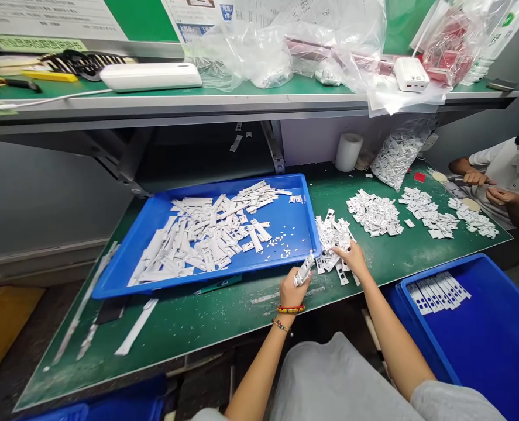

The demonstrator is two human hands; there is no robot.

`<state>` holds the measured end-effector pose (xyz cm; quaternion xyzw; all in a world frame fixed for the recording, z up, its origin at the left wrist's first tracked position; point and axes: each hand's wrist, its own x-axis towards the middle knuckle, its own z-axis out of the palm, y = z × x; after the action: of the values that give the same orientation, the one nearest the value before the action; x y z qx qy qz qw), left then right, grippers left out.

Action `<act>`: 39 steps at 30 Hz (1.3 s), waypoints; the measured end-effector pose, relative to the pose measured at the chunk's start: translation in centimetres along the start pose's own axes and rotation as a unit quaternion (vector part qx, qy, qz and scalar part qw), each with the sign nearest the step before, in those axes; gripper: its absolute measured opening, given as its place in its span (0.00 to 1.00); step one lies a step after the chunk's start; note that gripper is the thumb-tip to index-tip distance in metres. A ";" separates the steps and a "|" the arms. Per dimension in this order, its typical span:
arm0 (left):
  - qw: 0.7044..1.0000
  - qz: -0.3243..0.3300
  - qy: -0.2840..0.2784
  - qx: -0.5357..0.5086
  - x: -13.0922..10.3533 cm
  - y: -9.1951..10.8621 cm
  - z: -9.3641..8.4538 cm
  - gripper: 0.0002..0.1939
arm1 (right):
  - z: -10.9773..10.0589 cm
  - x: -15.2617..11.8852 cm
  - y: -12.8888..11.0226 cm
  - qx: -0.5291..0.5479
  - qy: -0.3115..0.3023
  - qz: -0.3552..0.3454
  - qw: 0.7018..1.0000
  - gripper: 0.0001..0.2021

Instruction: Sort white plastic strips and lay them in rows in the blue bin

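Gathering, seemingly: left hand [292,289], grip clasping flat white pieces [304,271]; right hand [354,259], grip unclear, touching a white-strip heap [330,232] beside the shallow blue plastic tray [291,221]; next calls for pinching.

Table [175,334] before me, bearing at left a tray [288,217] with strips [206,234] in it. Right of the tray, a pile [329,234], my right hand [352,257] at its near edge; my left hand [289,291], pieces [303,271] in it, near the tray's near right corner. Farther right, three heaps [373,214]; behind them, a bag [397,156], with a roll [349,153] to its left. Above the far side, a shelf [241,106]. At near right, a bin [483,351] with panels [437,292] inside.
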<state>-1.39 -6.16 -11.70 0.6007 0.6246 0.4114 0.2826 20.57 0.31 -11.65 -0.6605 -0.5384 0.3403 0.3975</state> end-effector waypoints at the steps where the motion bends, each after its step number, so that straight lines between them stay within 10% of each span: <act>1: 1.000 -0.016 0.007 -0.025 0.1 0.6 0.4 0.15 | -0.2 0.1 0.0 0.013 -0.002 0.008 1.000 0.26; 10: 0.998 0.002 0.017 -0.061 0.9 2.5 1.4 0.13 | -2.2 0.2 -1.1 0.028 0.009 0.015 0.999 0.21; 15: 0.989 0.074 -0.021 -0.130 5.8 6.8 0.0 0.04 | -3.7 0.1 -1.2 0.025 0.016 -0.002 1.000 0.18; 21: 0.937 -0.073 -0.116 -0.321 11.7 11.4 -1.5 0.11 | -6.0 2.9 -1.7 -0.060 0.092 0.029 0.994 0.13; 29: 0.897 -0.153 -0.063 -0.410 9.4 10.0 0.2 0.19 | -2.6 9.2 -5.8 -0.284 -0.094 0.045 0.953 0.16; 39: 0.885 -0.183 -0.050 -0.425 8.7 9.1 0.2 0.22 | -0.8 10.5 -4.5 -0.267 -0.106 0.061 0.956 0.20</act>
<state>2.49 1.90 -2.84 0.3184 0.4738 0.5478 0.6116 21.25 10.94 -7.52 -0.7343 -0.6075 0.2757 0.1253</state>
